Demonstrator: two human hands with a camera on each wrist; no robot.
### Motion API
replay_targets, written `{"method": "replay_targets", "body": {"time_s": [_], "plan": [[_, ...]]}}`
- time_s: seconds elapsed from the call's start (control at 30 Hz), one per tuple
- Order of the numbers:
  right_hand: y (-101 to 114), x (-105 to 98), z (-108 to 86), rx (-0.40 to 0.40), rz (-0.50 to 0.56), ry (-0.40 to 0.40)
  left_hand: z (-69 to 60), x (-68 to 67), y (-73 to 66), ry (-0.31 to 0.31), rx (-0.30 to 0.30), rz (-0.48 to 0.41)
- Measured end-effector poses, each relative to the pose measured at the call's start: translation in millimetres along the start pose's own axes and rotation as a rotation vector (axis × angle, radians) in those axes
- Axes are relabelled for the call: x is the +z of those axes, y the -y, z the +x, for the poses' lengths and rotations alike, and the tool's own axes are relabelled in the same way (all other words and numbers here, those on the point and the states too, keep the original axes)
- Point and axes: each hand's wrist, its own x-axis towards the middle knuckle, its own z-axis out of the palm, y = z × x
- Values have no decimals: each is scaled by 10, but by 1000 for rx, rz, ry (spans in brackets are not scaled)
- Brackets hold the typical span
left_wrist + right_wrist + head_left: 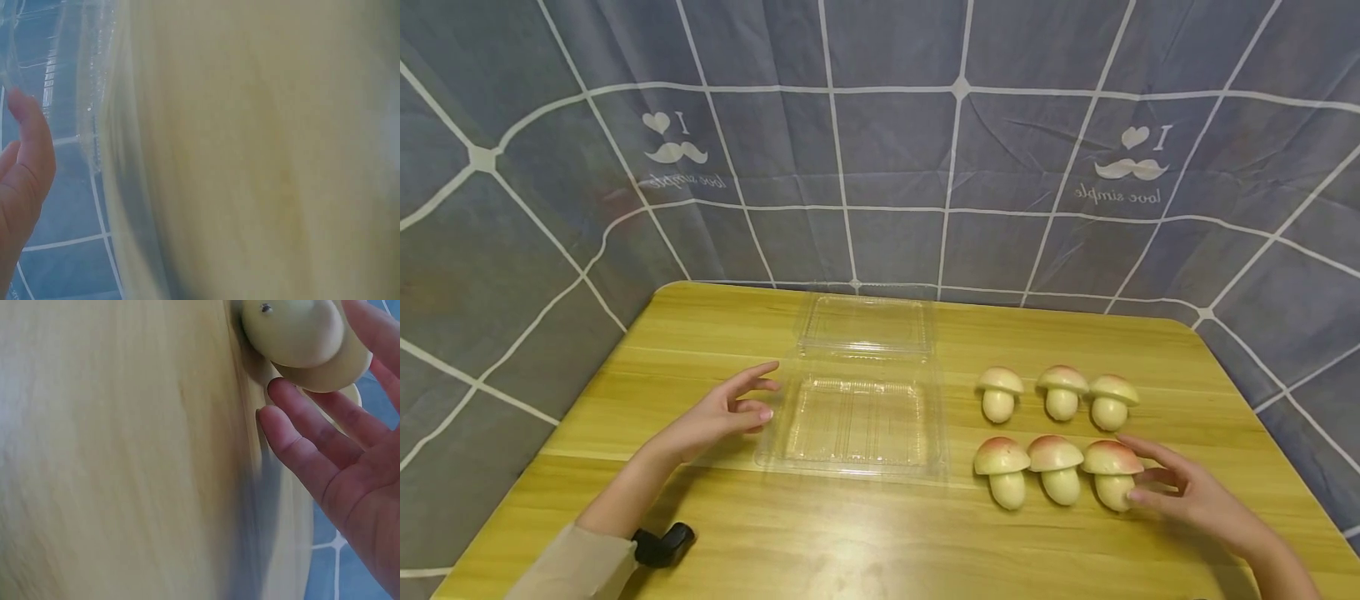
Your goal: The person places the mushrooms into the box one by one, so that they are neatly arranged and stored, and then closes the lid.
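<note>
A clear plastic clamshell box lies with its lid folded back on the wooden table. My left hand hovers at the box's left edge, fingers loosely extended and holding nothing. On the right, several toy mushrooms with pinkish-cream caps lie in two rows. Around the right side of the front row's rightmost mushroom is my right hand, its thumb by the stem and its index finger near the cap. In the right wrist view the fingers of this hand are spread beside the mushroom, without a visible grip.
The back row holds a left mushroom, a middle one and a right one. Two more front mushrooms lie left of my right hand. A grey checked curtain hangs behind the table.
</note>
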Motion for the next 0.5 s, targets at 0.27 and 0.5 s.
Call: {"method": "replay_targets", "body": {"time_s": [0.27,0.5], "plan": [[-17,36,24,27,45,18,35,0,1,14,30,-31],[-29,51,53,37,100,38,28,4,13,14,24,-47]]}}
